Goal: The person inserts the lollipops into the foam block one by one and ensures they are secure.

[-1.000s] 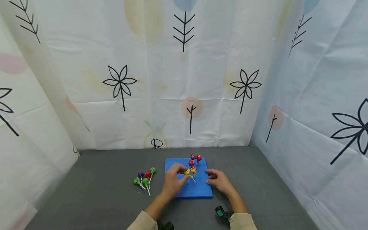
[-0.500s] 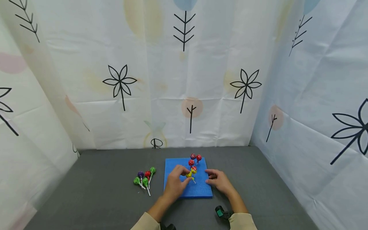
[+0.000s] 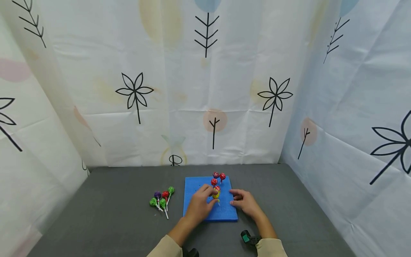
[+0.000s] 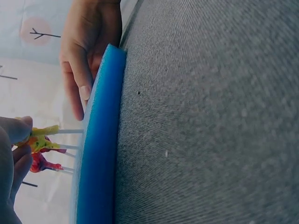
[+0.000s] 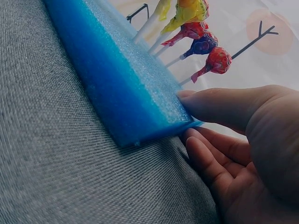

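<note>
My left hand point(image 3: 199, 205) pinches a yellow-wrapped lollipop point(image 4: 46, 130) between thumb and fingers, over a blue foam board point(image 3: 222, 215). In the left wrist view its white stick points down and its lower end meets the board's top; how deep it sits I cannot tell. Close behind stands a yellow-and-red lollipop point(image 5: 191, 10), then red lollipops point(image 5: 218, 60) and a purple-and-red one point(image 5: 204, 44), sticks in the foam. My right hand point(image 3: 247, 203) grips the board's right edge, thumb point(image 5: 219, 105) on top and fingers at the edge's underside.
Left of the board, several loose lollipops lie on the grey cloth: green point(image 3: 153, 202), purple point(image 3: 157, 195) and red point(image 3: 165, 194). A black wrist device point(image 3: 249, 238) sits at the right wrist. White printed curtains point(image 3: 179, 89) enclose the table's back and sides.
The left hand has moved a little right with the yellow lollipop, whose stick has gone from slanted to more upright beside the yellow-and-red one. My right hand has stayed at the board's edge.
</note>
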The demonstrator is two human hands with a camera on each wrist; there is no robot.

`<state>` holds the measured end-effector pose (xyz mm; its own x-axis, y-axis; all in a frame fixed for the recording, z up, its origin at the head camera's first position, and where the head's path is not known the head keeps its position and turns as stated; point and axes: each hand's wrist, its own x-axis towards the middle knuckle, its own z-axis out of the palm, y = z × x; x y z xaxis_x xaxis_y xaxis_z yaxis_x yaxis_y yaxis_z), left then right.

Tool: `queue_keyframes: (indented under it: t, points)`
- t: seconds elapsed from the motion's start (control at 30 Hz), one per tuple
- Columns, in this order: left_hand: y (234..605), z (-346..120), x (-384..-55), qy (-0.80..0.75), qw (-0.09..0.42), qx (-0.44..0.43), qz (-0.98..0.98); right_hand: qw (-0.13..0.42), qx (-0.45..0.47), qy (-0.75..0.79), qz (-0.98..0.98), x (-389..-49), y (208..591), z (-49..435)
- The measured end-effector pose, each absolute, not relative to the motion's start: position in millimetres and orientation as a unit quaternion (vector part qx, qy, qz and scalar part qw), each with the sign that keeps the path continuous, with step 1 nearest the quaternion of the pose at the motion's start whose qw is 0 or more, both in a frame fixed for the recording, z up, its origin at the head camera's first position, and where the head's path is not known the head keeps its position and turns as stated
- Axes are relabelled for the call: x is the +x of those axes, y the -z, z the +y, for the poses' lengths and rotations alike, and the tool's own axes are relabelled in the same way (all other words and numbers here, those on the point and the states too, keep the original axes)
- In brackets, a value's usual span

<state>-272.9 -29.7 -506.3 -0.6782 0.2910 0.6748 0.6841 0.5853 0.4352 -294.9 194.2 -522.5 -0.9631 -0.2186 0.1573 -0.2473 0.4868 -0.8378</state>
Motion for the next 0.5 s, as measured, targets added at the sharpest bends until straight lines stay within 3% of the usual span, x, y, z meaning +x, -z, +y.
queue_keyframes:
  t: [0.2, 0.5]
  points:
    - [503.5, -29.1, -272.9, 0.332, 0.271, -0.301, -0.852, 0.017, 0.138, -0.487, -0.862, -295.3, 522.4, 195.0]
    - [501.9, -28.7, -276.5, 0.291, 0.303, -0.306, -0.854, 0.014, 0.14, -0.489, -0.861, -294.6, 521.3, 194.9]
